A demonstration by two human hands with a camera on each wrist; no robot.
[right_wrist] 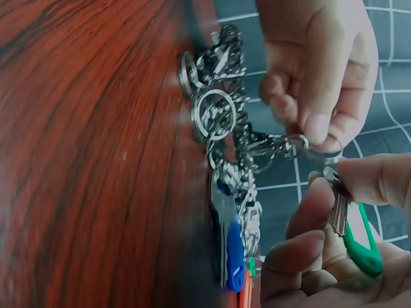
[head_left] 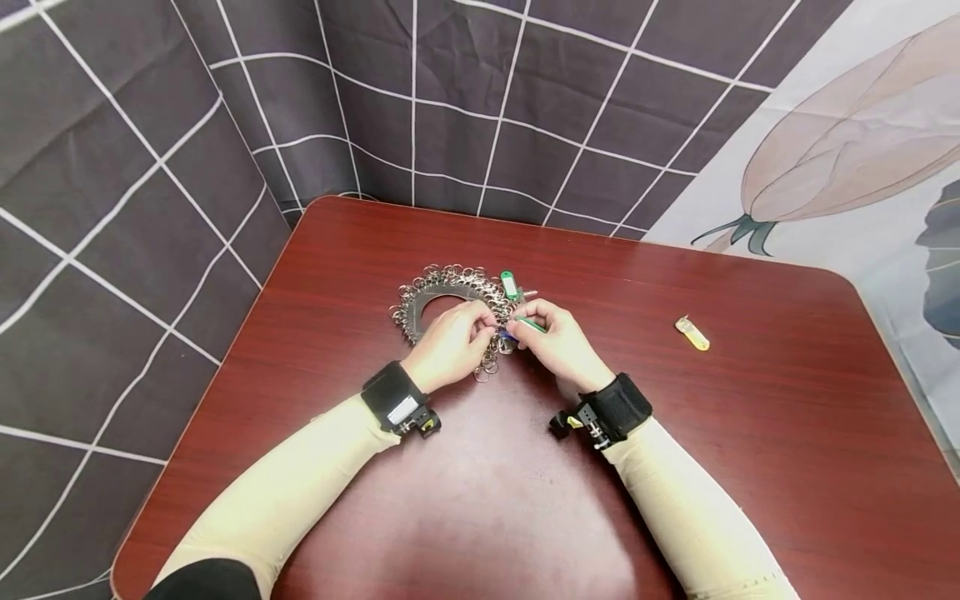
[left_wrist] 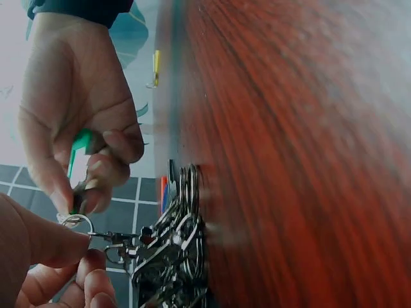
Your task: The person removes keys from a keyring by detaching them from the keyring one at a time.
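Observation:
A big bunch of metal key rings (head_left: 441, 292) lies on the red-brown table (head_left: 750, 433). My left hand (head_left: 480, 327) pinches one small split ring (right_wrist: 316, 146) that hangs off the bunch by a short chain. My right hand (head_left: 527, 322) pinches a key (right_wrist: 338, 210) with a green tag (right_wrist: 363, 247) and holds its top against that ring. In the left wrist view the ring (left_wrist: 79, 222) sits on my thumb, with the green tag (left_wrist: 79, 142) just above. A blue-headed key (right_wrist: 235, 258) hangs in the bunch (right_wrist: 220, 112).
A second green tag (head_left: 510, 285) lies at the far side of the bunch. A yellow tag (head_left: 692, 333) lies alone on the table to the right. A checked dark cloth (head_left: 465, 100) hangs behind the table's far edge.

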